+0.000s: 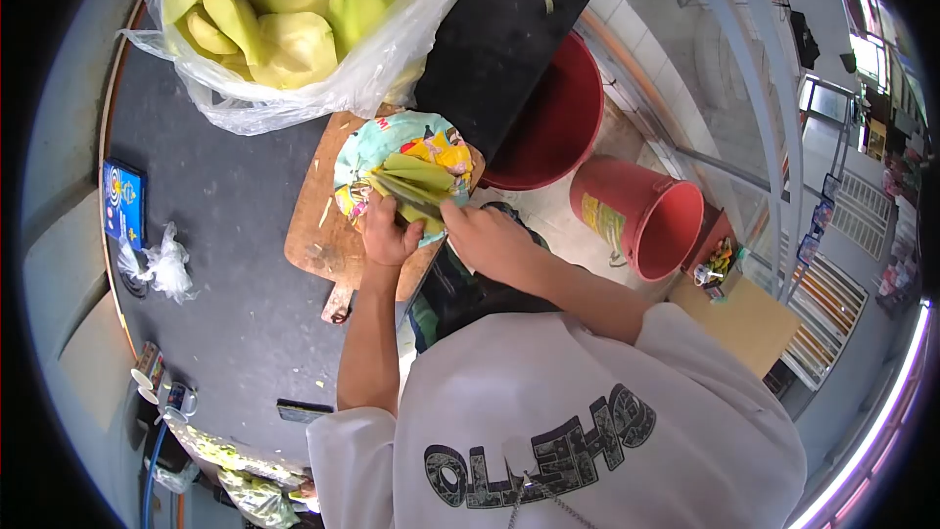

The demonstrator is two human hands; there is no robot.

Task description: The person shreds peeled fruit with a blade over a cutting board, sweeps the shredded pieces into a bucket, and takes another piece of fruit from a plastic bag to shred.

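My right hand [487, 238] is closed around the handle of a knife, and the dark knife blade [409, 200] points left across some pale green fruit. My left hand [389, 235] is closed at the near side of that fruit, thumb toward the blade, gripping a green mango piece [432, 225] that is partly covered by the fingers. Under both hands lies a round, brightly printed bowl or plate [354, 159] with pale green slices [419, 170] in it. It rests on a wooden cutting board [315, 225], whose short handle sticks out toward me.
A clear plastic bag [245, 110] full of peeled green-yellow fruit [294, 47] stands beyond the board. Red buckets [630, 198] are on the floor at right. A phone [305, 410], a crumpled bag [170, 264], a blue box [124, 204] and a mug [180, 400] lie leftward on the dark table [230, 333].
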